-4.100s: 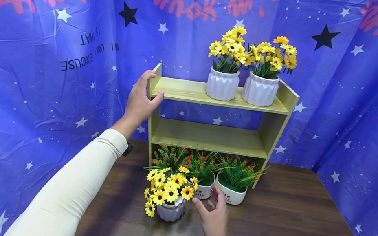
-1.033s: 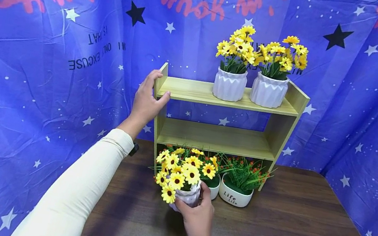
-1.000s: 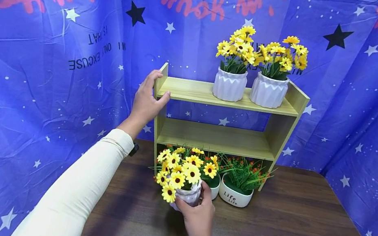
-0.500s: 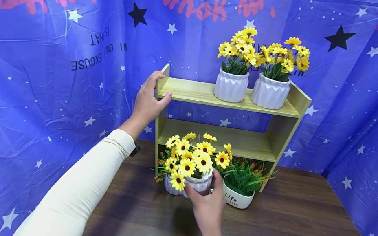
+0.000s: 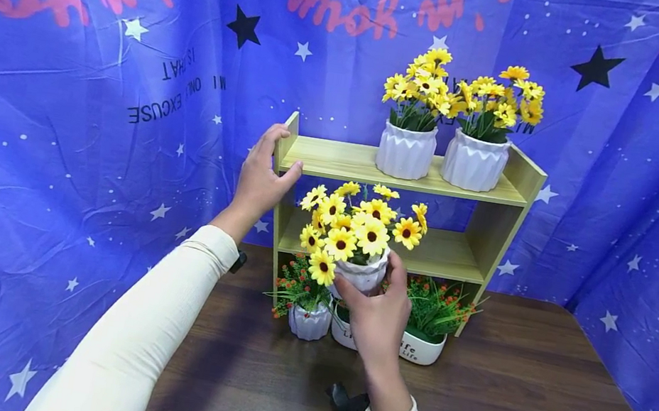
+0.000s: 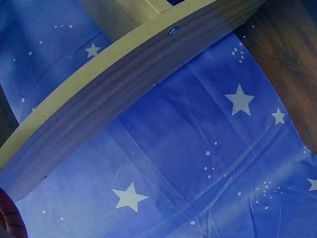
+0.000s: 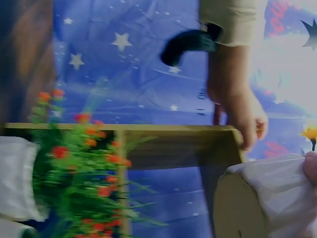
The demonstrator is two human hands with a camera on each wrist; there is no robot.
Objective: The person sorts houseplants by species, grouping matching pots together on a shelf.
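My right hand (image 5: 379, 318) grips a potted plant of yellow daisy-like flowers (image 5: 371, 237) by its ribbed white pot. It hangs in the air before the middle board of a wooden shelf (image 5: 451, 257). In the right wrist view the pot (image 7: 285, 191) shows its base, with a fingertip at the right edge. My left hand (image 5: 263, 177) holds the shelf's left side panel near the top, thumb at the front and fingers over the panel. The left wrist view shows that side panel (image 6: 114, 89) and a bit of finger (image 6: 10, 218) at the lower left.
Two white pots of yellow flowers (image 5: 405, 151) (image 5: 475, 162) stand on the top board's right half. Below, red-flowered plants stand in a ribbed pot (image 5: 309, 323) and in white "Life" pots (image 5: 423, 350) on the brown table (image 5: 505, 406). A blue star-patterned curtain (image 5: 47, 189) surrounds the table.
My right hand has taken hold of the yellow-flowered pot on the table and lifted it up towards the middle board. The left hand stays on the side panel.
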